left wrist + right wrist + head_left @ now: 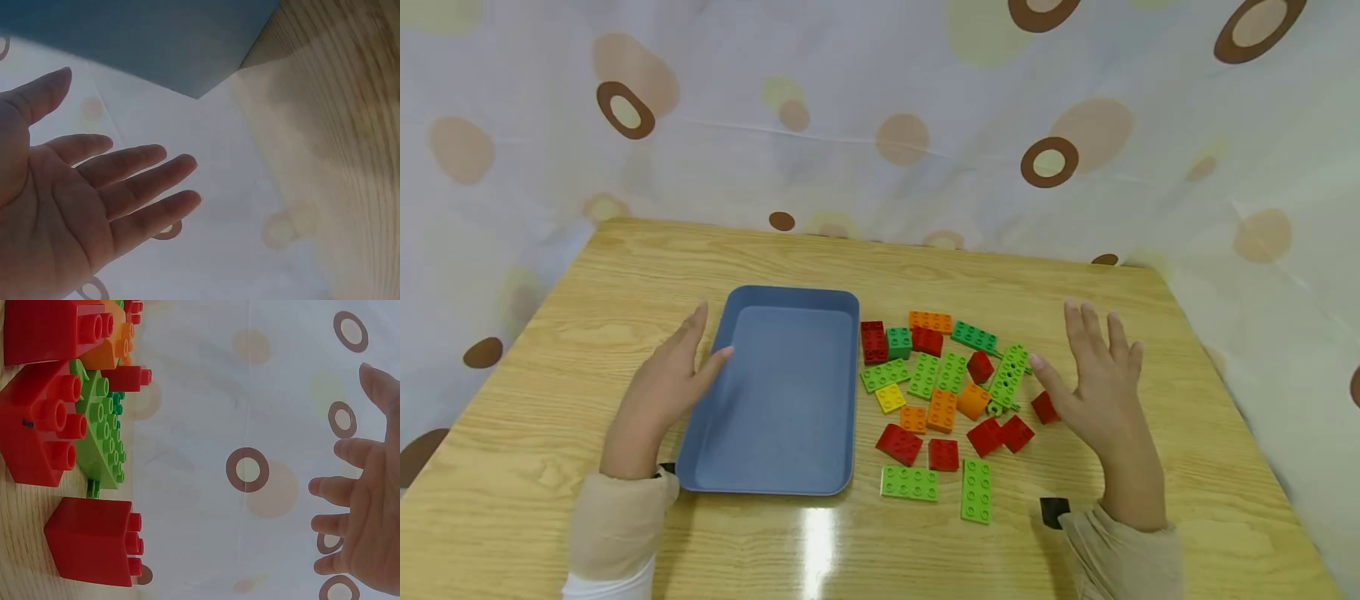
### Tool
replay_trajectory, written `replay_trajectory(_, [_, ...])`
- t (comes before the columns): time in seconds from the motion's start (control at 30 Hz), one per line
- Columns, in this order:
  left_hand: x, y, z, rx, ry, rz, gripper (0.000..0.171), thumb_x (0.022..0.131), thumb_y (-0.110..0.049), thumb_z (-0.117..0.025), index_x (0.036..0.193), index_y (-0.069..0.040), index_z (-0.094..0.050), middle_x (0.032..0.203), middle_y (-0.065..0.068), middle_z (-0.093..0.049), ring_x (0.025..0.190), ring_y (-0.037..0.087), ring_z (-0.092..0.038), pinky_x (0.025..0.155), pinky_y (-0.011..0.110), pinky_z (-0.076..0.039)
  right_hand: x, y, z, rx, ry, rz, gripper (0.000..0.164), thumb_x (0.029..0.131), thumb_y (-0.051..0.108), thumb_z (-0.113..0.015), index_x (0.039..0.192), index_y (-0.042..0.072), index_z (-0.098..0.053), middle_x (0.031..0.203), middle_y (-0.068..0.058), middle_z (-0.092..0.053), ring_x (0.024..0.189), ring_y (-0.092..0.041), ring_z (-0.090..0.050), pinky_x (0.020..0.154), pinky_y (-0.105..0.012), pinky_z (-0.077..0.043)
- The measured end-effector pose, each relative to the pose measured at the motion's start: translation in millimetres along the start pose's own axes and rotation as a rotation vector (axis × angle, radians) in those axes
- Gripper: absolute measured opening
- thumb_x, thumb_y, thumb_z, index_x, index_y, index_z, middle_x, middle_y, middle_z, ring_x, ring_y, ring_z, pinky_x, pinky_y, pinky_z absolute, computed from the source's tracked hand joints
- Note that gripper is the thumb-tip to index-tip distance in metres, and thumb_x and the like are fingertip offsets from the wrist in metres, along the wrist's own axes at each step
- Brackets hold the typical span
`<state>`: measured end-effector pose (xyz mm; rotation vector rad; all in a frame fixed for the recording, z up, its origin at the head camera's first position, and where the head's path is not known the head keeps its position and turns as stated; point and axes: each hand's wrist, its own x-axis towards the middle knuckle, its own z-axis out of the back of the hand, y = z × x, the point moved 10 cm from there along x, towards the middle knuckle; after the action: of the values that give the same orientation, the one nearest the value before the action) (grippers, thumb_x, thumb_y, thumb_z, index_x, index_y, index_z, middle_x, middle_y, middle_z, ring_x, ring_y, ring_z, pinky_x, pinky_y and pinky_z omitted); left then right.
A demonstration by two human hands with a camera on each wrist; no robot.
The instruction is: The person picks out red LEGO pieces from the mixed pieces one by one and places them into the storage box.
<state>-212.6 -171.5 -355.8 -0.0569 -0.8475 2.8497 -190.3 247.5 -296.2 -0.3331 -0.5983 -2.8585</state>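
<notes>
My left hand hovers by the left rim of a blue-grey tray, fingers extended and holding nothing. In the left wrist view the palm of that hand shows, with the tray's side above it. To the right of the brick pile my right hand is raised with fingers spread, nothing in it. Nearest to it lie a red brick and a long light-green piece. The right wrist view has a red brick standing apart from the right hand.
Several toy bricks lie loose right of the tray: a yellow brick, an orange brick, a dark-green brick and light-green ones nearer the front. A patterned cloth hangs behind the wooden table.
</notes>
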Motion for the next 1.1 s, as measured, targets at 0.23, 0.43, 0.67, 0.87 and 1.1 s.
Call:
replay_trajectory(0.23, [3.3, 7.3, -9.7, -0.082, 0.088, 0.04, 0.068, 0.092, -0.029, -0.042, 0.137, 0.002, -0.001, 0.134, 0.035, -0.024, 0.114, 0.047, -0.033, 0.091, 0.057, -0.032, -1, -2, 3, -0.001, -0.007, -0.006, 0.07, 0.088, 0.046, -0.04, 0.141, 0.016, -0.006, 0.146, -0.019, -0.008, 0.128, -0.035, 0.008, 0.094, -0.067, 0.009])
replay_trajectory(0.43, [5.3, 12.1, -18.3, -0.115, 0.122, 0.045, 0.06, 0.091, -0.019, -0.043, 0.135, 0.008, -0.011, 0.127, 0.039, -0.032, 0.105, 0.047, -0.042, 0.082, 0.053, -0.043, -2, -2, 7, 0.016, -0.041, 0.006, 0.068, 0.088, 0.043, -0.042, 0.141, 0.016, -0.01, 0.144, -0.021, -0.013, 0.128, -0.037, 0.004, 0.095, -0.067, 0.006])
replay_trajectory(0.67, [6.1, 17.0, -20.0, -0.126, 0.101, 0.051, 0.053, 0.089, -0.011, -0.046, 0.131, 0.011, -0.022, 0.116, 0.039, -0.043, 0.097, 0.043, -0.05, 0.074, 0.047, -0.048, 0, 8, 18, 0.055, -0.192, 0.124, 0.06, 0.086, 0.036, -0.051, 0.137, 0.013, -0.029, 0.135, -0.024, -0.034, 0.123, -0.042, -0.02, 0.094, -0.07, -0.01])
replay_trajectory(0.87, [5.7, 22.4, -26.6, -0.136, 0.14, 0.064, 0.052, 0.088, -0.008, -0.046, 0.13, 0.013, -0.023, 0.112, 0.038, -0.046, 0.095, 0.044, -0.051, 0.073, 0.044, -0.049, 3, 13, 14, 0.059, -0.242, 0.206, 0.058, 0.083, 0.034, -0.054, 0.133, 0.008, -0.036, 0.13, -0.023, -0.041, 0.118, -0.04, -0.032, 0.09, -0.068, -0.022])
replay_trajectory(1.1, [6.7, 25.7, -30.3, -0.145, 0.131, 0.051, 0.054, 0.086, -0.004, -0.048, 0.13, 0.013, -0.022, 0.109, 0.037, -0.048, 0.096, 0.042, -0.05, 0.072, 0.044, -0.049, 6, 24, 7, 0.098, -0.269, 0.311, 0.057, 0.084, 0.035, -0.055, 0.129, 0.003, -0.04, 0.124, -0.024, -0.047, 0.113, -0.037, -0.04, 0.091, -0.058, -0.032])
